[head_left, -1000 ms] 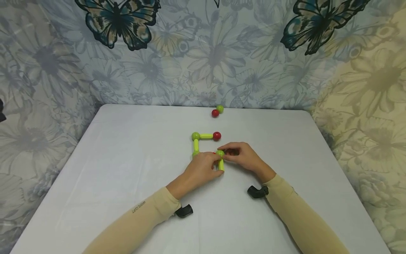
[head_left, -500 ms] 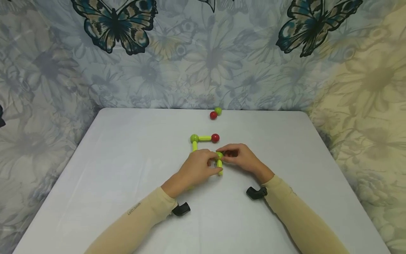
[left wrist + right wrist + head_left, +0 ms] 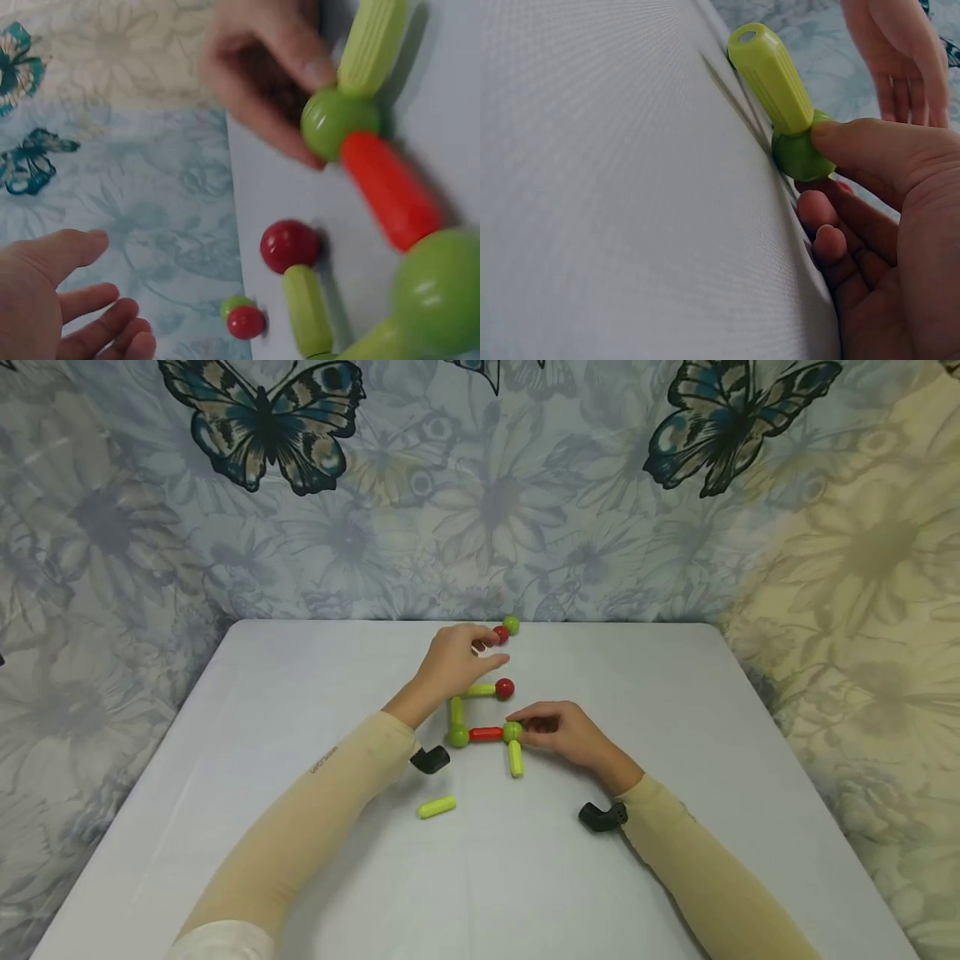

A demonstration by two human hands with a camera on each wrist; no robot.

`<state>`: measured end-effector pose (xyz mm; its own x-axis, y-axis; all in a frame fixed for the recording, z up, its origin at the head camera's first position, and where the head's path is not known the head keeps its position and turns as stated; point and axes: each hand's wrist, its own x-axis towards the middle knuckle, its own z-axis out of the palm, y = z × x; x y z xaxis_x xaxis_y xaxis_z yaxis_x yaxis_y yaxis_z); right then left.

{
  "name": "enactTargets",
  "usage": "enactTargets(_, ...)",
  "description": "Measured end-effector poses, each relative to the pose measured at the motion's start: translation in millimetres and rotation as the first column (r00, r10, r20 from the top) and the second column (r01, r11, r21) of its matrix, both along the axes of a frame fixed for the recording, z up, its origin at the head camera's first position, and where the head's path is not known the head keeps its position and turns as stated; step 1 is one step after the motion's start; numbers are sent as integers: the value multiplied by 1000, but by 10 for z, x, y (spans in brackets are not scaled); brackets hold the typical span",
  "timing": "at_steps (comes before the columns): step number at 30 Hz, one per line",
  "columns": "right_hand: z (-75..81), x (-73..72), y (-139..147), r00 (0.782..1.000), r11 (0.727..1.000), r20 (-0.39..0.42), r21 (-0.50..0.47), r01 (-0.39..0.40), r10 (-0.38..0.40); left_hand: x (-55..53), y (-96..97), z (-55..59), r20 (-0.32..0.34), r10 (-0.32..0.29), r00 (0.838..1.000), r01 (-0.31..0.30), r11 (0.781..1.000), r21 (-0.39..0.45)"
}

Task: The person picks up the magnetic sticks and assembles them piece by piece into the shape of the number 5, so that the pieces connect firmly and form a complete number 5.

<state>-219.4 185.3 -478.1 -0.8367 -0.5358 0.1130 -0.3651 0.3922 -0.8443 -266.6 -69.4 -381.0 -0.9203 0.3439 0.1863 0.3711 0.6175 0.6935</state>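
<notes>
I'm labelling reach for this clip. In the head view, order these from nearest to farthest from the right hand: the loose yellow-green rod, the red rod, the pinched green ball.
1. Pinched green ball: held by the right hand.
2. Red rod: joined on that ball's left.
3. Loose yellow-green rod: farther left, toward the camera.

In the head view, your left hand (image 3: 450, 662) obscures the 11 o'clock corner of the linked sticks (image 3: 486, 735) and partly covers the far red ball (image 3: 502, 633); your sleeve lettering (image 3: 324, 760) is too small to read. At 12 o'clock in the left-wrist view, your right hand (image 3: 264, 37) is blurred and cut off.
</notes>
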Motion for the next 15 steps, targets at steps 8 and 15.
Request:
enactTargets(8, 7, 3, 24, 1000, 1000, 13, -15, -6, 6, -663, 227, 36, 8, 13, 1000, -13, 999, -34)
enactTargets(15, -7, 12, 40, 1000, 999, 22, -32, -9, 9, -985, 397, -61, 54, 9, 999, 1, 985, -174)
